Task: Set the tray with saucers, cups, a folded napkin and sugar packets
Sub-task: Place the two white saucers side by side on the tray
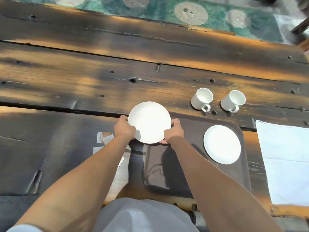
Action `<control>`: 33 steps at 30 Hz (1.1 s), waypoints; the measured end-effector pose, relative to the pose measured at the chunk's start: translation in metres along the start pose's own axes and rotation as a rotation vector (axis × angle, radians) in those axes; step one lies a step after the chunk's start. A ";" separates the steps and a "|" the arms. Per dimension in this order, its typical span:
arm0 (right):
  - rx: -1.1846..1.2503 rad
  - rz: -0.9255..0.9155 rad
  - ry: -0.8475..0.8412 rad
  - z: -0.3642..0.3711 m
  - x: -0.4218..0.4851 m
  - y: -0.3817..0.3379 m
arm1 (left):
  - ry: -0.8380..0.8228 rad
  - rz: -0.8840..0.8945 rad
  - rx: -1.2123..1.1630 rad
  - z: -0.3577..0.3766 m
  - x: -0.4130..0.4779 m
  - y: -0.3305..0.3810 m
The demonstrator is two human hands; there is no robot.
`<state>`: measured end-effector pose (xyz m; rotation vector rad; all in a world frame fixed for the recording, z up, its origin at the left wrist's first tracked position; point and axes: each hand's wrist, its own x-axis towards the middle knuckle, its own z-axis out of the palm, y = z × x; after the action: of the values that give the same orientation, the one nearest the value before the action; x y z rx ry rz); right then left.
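Fingers (123, 118) of left hand (124, 129) and right hand (173, 132) curled round a white saucer (149, 122) at its 9 and 3 o'clock rims, over the tray (184, 164) at its 11 o'clock corner; on the tray towards 3 o'clock, a second saucer (222, 144), nothing on it; at 1 o'clock on the worktop (83, 84), left cup (201, 98) and right cup (232, 100), both empty; napkin (284, 161) at 3 o'clock; sugar packets (104, 137) at 9 o'clock.

— What is the table (117, 64) like?
— It is dark wood in long boards, with little holes and patches of orange light.
— And past it?
— A green rug (155, 10) with pale round shapes.
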<state>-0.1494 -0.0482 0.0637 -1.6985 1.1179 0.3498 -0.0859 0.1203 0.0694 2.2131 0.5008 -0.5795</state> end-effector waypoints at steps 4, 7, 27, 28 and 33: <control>0.036 0.034 0.027 -0.010 -0.002 0.006 | -0.020 0.023 0.017 0.008 -0.005 0.005; 0.060 0.069 0.049 -0.017 -0.004 0.010 | -0.042 0.050 0.033 0.016 -0.009 0.008; 0.122 0.052 0.081 -0.068 0.000 0.066 | -0.131 0.060 -0.005 0.067 -0.042 0.012; 0.125 0.045 0.080 -0.072 0.001 0.068 | -0.134 0.057 -0.001 0.071 -0.044 0.012; 0.141 0.026 0.096 -0.093 0.007 0.077 | -0.135 0.053 0.057 0.091 -0.052 0.018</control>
<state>-0.2331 -0.1352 0.0529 -1.5914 1.2075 0.2030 -0.1412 0.0312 0.0542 2.2159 0.3585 -0.7178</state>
